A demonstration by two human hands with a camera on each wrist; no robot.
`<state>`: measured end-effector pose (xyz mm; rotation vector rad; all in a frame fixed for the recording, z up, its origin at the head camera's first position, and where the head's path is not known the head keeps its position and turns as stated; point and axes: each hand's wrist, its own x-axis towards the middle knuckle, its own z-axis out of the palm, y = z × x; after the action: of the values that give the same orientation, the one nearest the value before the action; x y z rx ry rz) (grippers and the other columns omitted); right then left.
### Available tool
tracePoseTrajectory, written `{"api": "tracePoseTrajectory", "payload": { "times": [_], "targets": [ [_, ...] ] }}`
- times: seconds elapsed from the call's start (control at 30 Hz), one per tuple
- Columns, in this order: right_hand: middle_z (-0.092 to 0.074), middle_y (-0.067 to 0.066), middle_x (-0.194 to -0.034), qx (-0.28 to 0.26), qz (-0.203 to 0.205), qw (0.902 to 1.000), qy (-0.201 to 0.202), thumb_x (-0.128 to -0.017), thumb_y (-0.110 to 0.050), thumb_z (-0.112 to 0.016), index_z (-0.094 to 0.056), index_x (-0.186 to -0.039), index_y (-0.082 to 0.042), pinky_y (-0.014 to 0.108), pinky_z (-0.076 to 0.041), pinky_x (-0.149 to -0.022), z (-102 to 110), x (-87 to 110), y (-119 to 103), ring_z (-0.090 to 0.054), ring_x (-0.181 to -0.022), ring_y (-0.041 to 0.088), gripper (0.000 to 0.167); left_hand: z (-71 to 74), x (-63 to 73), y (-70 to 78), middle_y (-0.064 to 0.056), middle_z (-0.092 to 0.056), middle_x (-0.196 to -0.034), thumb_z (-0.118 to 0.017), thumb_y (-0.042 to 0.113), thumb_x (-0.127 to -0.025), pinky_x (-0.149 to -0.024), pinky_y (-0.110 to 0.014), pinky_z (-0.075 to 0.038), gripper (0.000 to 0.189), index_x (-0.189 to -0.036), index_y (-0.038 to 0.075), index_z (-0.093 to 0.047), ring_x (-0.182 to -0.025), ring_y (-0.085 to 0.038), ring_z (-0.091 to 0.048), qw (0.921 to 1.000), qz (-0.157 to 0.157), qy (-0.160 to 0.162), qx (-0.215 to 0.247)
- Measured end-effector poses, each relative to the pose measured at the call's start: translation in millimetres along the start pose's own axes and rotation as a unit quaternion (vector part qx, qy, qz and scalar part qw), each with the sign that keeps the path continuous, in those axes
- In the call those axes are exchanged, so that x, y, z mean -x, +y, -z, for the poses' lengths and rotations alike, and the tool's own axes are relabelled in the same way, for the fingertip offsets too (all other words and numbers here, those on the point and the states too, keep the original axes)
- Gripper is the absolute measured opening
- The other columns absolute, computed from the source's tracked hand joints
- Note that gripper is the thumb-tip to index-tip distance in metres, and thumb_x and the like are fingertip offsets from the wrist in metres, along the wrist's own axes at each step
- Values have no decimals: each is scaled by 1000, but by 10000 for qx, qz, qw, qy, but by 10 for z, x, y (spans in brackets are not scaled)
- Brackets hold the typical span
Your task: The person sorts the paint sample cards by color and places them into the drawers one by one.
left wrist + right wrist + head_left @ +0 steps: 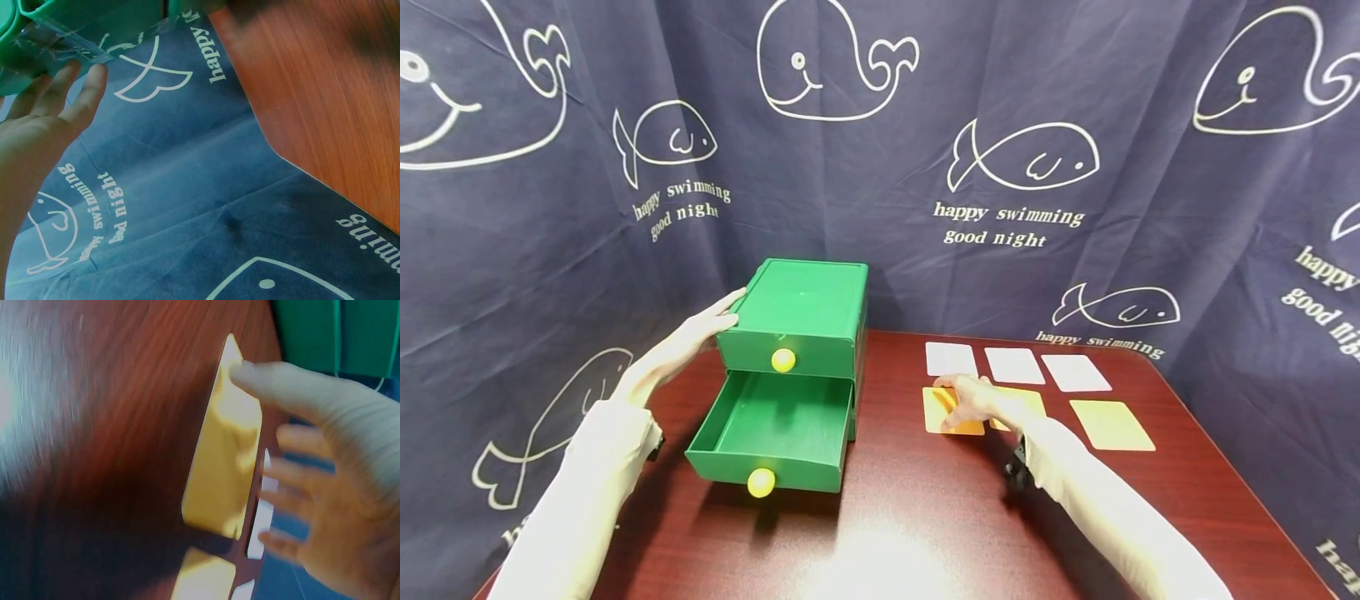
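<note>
I have my right grip (pixel 973 398) spread over the orange card (pixel 215 469), holding nothing; whether it touches, I can't tell. The card lies toward the desk's (pixel 917 500) back edge, in front of a white card (pixel 950 358). My left grip (pixel 691 335) rests, extended and unclasped, against the box (pixel 801 296) (its lower drawer (pixel 805 473) stands open). Pushing instead of pinching could skid the thin card backward; leaning left too hard could shift the box.
</note>
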<state>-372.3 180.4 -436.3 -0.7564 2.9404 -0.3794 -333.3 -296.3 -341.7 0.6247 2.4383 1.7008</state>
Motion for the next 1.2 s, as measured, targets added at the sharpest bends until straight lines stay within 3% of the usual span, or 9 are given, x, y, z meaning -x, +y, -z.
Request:
{"api": "tracePoseTrajectory", "payload": {
  "times": [0.17, 0.3, 0.4, 0.5, 0.73, 0.93, 1.2],
  "targets": [
    [-64, 17, -109, 409, -1300, 9894, 511, -72, -53, -77, -59, -111, -3, 58, -43, -89, -15, -10, -88, -59, -103, 39, 65, -9, 17, 4, 2, -42, -147, -37, 28, -105, -98, -18, -42, 53, -154, 30, -19, -119, -2, -54, 10000, -15, 9, -4],
    [-59, 26, -113, 811, -1896, 9780, 328, -74, -67, -67, -54, -120, -1, 61, -40, -94, -93, -22, -176, -56, -106, 46, 82, -14, 36, -2, 1, -40, -148, -37, 27, -105, -98, -18, -42, 53, -155, 29, -19, -120, -2, -53, 10000, -25, 15, 1],
    [-54, 32, -124, 1136, -2036, 9722, 199, -72, -75, -61, -46, -133, -1, 61, -39, -95, -173, -39, -237, -54, -111, 48, 97, -18, 44, -8, 1, -40, -148, -37, 27, -105, -97, -17, -43, 53, -155, 29, -18, -120, -2, -53, 10000, -10, 27, 14],
    [-51, 33, -128, 1217, -2114, 9695, 235, -71, -76, -61, -42, -137, -1, 61, -38, -96, -229, -47, -284, -51, -114, 49, 102, -21, 43, -13, 2, -42, -147, -37, 28, -105, -98, -17, -42, 53, -155, 28, -18, -119, -1, -54, 10000, -26, 25, 38],
    [-54, 32, -121, 1050, -2100, 9710, 458, -68, -66, -72, -48, -129, 0, 60, -41, -90, -236, -67, -344, -52, -108, 47, 93, -15, 52, -21, 2, -43, -146, -37, 28, -105, -97, -17, -43, 53, -155, 29, -18, -119, -2, -54, 10000, -7, 46, 41],
    [-50, 29, -121, 678, -2219, 9722, 308, -65, -59, -77, -46, -129, -2, 58, -40, -91, -224, -91, -340, -47, -111, 44, 91, -9, 47, -30, 2, -43, -146, -37, 28, -105, -97, -17, -43, 53, -155, 30, -19, -119, -2, -54, 10000, -20, 36, 58],
    [-53, 22, -109, 278, -2214, 9744, 265, -61, -53, -83, -51, -122, -5, 51, -40, -91, -215, -78, -283, -47, -105, 39, 83, -16, 46, -27, 4, -44, -144, -37, 27, -105, -97, -18, -44, 54, -155, 27, -17, -118, -1, -54, 10000, -79, -15, 39]
  ]
}}
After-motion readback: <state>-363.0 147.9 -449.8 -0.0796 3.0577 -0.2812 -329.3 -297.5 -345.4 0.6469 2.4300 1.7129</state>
